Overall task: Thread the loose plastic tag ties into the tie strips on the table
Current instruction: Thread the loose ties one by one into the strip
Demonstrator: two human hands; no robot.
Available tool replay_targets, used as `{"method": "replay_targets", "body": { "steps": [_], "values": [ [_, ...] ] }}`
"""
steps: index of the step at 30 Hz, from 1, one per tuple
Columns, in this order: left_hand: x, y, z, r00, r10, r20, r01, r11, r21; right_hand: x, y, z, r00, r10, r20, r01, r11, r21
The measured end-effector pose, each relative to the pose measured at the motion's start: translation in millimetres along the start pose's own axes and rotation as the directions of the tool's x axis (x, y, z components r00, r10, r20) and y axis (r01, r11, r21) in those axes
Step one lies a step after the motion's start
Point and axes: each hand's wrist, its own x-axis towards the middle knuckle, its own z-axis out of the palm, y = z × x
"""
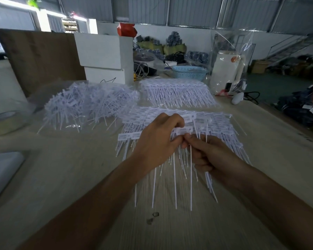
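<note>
At the far left of the table [65, 177] a clear bag [16, 112] lies flat. Next to it is the heap [90, 103] of loose ties, a tangled pile that no hand touches. Behind the heap stand white boxes [105, 56]. To the right of the heap, in the middle, lie the strips [211, 121], rows of tags with thin tails that hang toward the person; a second batch [177, 91] lies behind them.

The left hand [157, 141] has its fingers curled around the top edge of one strip and lifts it a little. The right hand [204, 152], touching the left at the fingertips, pinches one tie [191, 177] that stands almost upright, its long tail pointing down.

I judge the threading step itself is in hand. Next, the tip must meet the small hole in the tag, so the left hand should keep the strip steady. Many ties in the heap remain to do. At the far right stand a blue basket [190, 72] and a white kettle [226, 69].
</note>
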Motion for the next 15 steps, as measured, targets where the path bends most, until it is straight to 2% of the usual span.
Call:
{"method": "replay_targets", "body": {
  "steps": [5, 11, 15],
  "values": [
    [1.5, -2.8, -1.6, 0.998, -0.067, 0.020, 0.069, 0.992, -0.110, -1.4, -0.3, -1.3, 0.996, 0.017, 0.082, -0.016, 1.000, -0.010],
    [0.0, -5.7, 0.8, 0.997, 0.042, 0.060, -0.039, 0.997, -0.066, -3.2, -1.8, -2.9, 0.992, 0.074, 0.098, -0.074, 0.997, -0.002],
    [0.4, -4.9, 3.0, 0.997, 0.057, 0.055, -0.052, 0.995, -0.079, -1.8, -2.0, -2.4, 0.995, 0.095, 0.032, -0.095, 0.995, 0.007]
  ]
}}
